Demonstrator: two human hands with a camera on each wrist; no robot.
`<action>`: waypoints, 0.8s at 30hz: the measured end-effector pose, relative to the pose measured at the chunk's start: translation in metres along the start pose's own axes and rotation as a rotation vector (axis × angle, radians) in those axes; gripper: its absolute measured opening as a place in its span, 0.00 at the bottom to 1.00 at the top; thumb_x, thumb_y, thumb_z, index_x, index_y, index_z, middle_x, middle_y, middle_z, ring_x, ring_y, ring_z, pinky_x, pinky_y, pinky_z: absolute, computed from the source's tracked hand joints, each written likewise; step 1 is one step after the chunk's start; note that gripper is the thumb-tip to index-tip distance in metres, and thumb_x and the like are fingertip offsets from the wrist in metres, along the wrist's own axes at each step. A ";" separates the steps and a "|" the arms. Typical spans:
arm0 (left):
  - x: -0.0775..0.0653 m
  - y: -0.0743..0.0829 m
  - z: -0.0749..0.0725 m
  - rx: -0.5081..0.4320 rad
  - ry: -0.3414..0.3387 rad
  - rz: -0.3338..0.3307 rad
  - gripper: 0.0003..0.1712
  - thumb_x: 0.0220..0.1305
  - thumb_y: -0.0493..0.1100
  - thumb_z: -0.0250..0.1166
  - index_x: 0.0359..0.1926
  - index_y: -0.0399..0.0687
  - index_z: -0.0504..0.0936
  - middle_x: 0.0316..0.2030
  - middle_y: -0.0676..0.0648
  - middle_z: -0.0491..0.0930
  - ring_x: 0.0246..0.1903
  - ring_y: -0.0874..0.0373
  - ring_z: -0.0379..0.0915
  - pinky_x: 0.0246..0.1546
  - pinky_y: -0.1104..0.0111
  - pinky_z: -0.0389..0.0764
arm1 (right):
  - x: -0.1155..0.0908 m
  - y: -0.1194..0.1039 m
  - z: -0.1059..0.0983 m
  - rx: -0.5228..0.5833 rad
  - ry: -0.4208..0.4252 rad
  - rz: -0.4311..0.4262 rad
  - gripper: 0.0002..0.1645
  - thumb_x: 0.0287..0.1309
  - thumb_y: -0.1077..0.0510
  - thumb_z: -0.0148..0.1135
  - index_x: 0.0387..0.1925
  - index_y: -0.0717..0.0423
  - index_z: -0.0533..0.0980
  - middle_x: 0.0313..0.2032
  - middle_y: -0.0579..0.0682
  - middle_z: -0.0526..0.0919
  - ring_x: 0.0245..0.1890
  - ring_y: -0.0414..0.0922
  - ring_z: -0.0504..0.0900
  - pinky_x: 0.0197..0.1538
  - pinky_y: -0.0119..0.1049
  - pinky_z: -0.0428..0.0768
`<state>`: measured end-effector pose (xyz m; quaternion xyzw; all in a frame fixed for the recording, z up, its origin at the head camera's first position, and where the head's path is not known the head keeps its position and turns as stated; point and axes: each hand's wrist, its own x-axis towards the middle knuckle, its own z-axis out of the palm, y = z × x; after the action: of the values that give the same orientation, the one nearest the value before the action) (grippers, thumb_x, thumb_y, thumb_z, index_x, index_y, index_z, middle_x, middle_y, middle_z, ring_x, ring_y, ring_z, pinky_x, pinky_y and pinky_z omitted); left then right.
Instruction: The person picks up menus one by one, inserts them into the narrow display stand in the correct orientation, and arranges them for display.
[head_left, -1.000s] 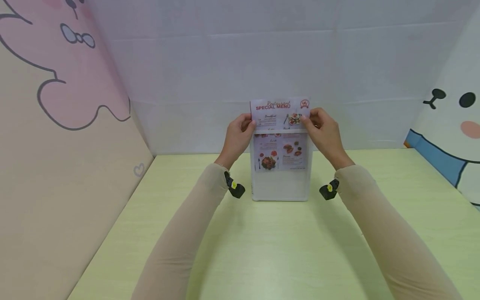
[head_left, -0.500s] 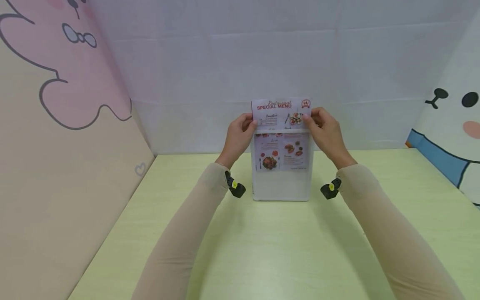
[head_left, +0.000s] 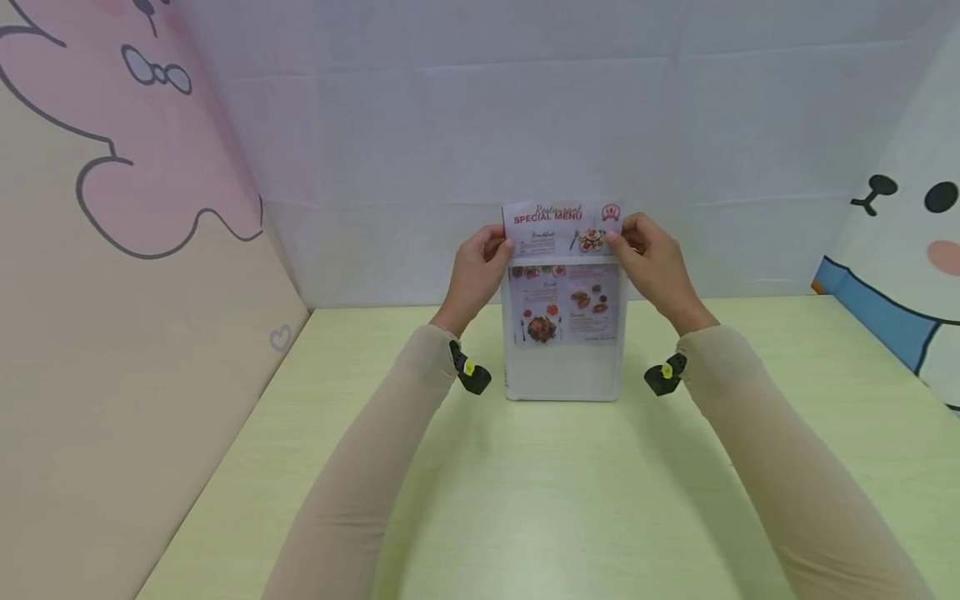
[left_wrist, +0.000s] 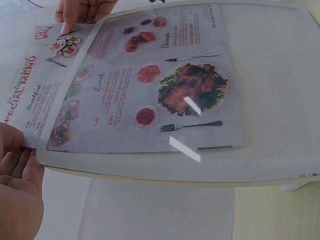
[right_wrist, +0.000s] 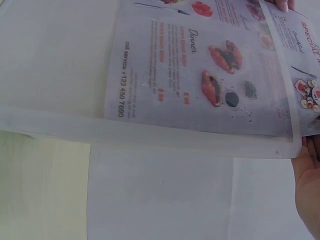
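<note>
A printed restaurant menu sheet point(head_left: 549, 227) is partly inside a white-framed sign holder point(head_left: 562, 375) that stands upright on the table. The menu's top part sticks out above the holder's upper rim; the lower part shows through its clear front. With thumb and fingers my left hand point(head_left: 477, 268) pinches the sheet's left edge, just above the rim. My right hand point(head_left: 654, 265) pinches the opposite edge at about the same height. In the left wrist view the menu's bottom edge lies partway down the holder point(left_wrist: 280, 90), with bare white panel below it.
The light wood-grain table point(head_left: 555, 500) stretches out in front of the holder. A white sheet-like wall point(head_left: 465, 133) stands close behind. Cartoon-printed panels flank both sides, a pink figure point(head_left: 165, 183) on the left. Black wrist cameras point(head_left: 472, 379) hang at both sleeves.
The menu has slid slightly down into the holder over the last half second; its title and bottom edge sit a little lower. Both hands keep their pinch on its edges.
</note>
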<state>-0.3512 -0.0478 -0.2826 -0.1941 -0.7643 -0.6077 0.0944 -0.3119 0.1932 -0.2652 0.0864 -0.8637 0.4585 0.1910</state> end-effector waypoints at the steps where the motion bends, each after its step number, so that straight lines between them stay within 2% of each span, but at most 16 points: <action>1: 0.000 0.000 0.000 0.002 0.001 0.004 0.16 0.72 0.42 0.54 0.56 0.41 0.75 0.52 0.43 0.81 0.51 0.56 0.78 0.53 0.64 0.78 | 0.000 0.000 0.000 0.006 -0.003 0.001 0.20 0.69 0.46 0.51 0.46 0.60 0.70 0.48 0.59 0.81 0.42 0.33 0.74 0.50 0.35 0.71; 5: 0.000 -0.001 0.000 0.004 0.004 0.010 0.15 0.72 0.41 0.54 0.55 0.40 0.75 0.51 0.43 0.81 0.50 0.56 0.79 0.52 0.64 0.78 | -0.001 -0.001 0.000 0.019 -0.006 0.009 0.20 0.69 0.46 0.51 0.47 0.60 0.71 0.48 0.59 0.81 0.42 0.35 0.75 0.49 0.33 0.71; 12: 0.001 -0.001 0.001 0.015 0.003 0.015 0.15 0.72 0.41 0.54 0.54 0.40 0.75 0.50 0.43 0.81 0.48 0.56 0.79 0.50 0.64 0.78 | -0.001 -0.002 0.000 0.053 -0.020 0.034 0.26 0.69 0.40 0.47 0.58 0.52 0.68 0.53 0.59 0.80 0.47 0.45 0.77 0.49 0.39 0.72; 24: 0.001 0.000 0.001 0.007 -0.001 0.019 0.14 0.71 0.41 0.55 0.54 0.42 0.76 0.50 0.44 0.82 0.46 0.56 0.79 0.48 0.65 0.79 | 0.000 0.000 0.000 0.050 -0.008 0.039 0.25 0.70 0.41 0.45 0.54 0.55 0.69 0.52 0.59 0.79 0.44 0.41 0.76 0.47 0.35 0.71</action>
<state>-0.3523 -0.0466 -0.2828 -0.2012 -0.7647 -0.6038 0.1004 -0.3120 0.1934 -0.2651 0.0762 -0.8542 0.4833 0.1762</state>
